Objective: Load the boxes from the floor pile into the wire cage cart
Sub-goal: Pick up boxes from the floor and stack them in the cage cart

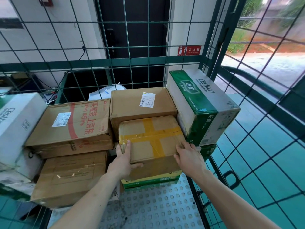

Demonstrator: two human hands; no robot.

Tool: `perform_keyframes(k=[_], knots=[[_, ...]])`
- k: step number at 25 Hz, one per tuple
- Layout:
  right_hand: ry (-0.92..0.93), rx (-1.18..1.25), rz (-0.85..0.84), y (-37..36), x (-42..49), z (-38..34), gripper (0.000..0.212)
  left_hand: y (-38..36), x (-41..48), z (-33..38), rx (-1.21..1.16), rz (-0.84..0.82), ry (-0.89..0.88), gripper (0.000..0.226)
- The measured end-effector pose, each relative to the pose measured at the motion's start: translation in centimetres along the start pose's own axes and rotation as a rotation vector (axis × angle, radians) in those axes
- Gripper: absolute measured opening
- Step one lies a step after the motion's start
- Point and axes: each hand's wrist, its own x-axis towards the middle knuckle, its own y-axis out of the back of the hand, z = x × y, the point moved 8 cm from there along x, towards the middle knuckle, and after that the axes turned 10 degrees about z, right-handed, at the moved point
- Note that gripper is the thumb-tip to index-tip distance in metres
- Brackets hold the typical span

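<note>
Head view: left hand [125,161] and right hand [188,156] both grip one yellow-taped box [153,139].

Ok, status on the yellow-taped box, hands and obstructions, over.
Left hand grips yellow-taped box at near left corner; right hand holds near right corner. Box on stack inside wire cage cart. Green-and-white carton close on its right.
</note>
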Motion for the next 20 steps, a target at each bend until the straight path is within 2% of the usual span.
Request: perform_keyframes(k=[3, 5, 7, 9, 10, 12, 13, 16, 18, 20], knots=[[-0.004, 0.007, 0.008, 0.2, 0.0, 0.2, 0.046, 0.5, 0.3, 0.0, -0.004, -0.004, 0.008, 0.122], [0.001, -0.006, -0.003, 0.5, 0.4, 0.0, 0.044, 0.8, -0.3, 0.0, -0.083, -0.028, 0.044, 0.127], [0.015, -0.007, -0.042, 0.0, 0.3, 0.0, 0.051, 1.1, -2.4, 0.5, -0.192, 0.02, 0.057, 0.126], [-0.019, 0.076, -0.039, -0.8, -0.9, 0.0, 0.066, 1.3, -6.2, 0.3, -0.384, 0.15, 0.064, 0.112], [-0.061, 0.144, 0.029, -1.0, -1.9, 0.0, 0.069, 1.2, -8.3, -0.1, -0.481, 0.199, 0.081, 0.101], [-0.142, 0.322, 0.163, -1.4, -5.6, -1.5, 0.066, 1.4, -12.7, -2.2, -0.591, 0.275, 0.137, 0.081], [-0.159, 0.444, 0.164, -2.1, -8.2, -3.7, 0.064, 1.9, -15.1, -4.2, -0.621, 0.315, 0.176, 0.072], [-0.212, 0.791, -0.034, -5.3, -16.2, -12.0, 0.043, 3.3, -21.6, -10.0, -0.771, 0.387, 0.258, 0.049], [-0.237, 0.9, -0.215, -7.2, -20.8, -17.1, 0.024, 3.6, -26.0, -14.0, -0.866, 0.415, 0.328, 0.033], [-0.193, 0.949, -0.338, -8.4, -25.1, -21.9, 0.018, 3.9, -31.3, -18.6, -0.929, 0.494, 0.399, 0.018]])
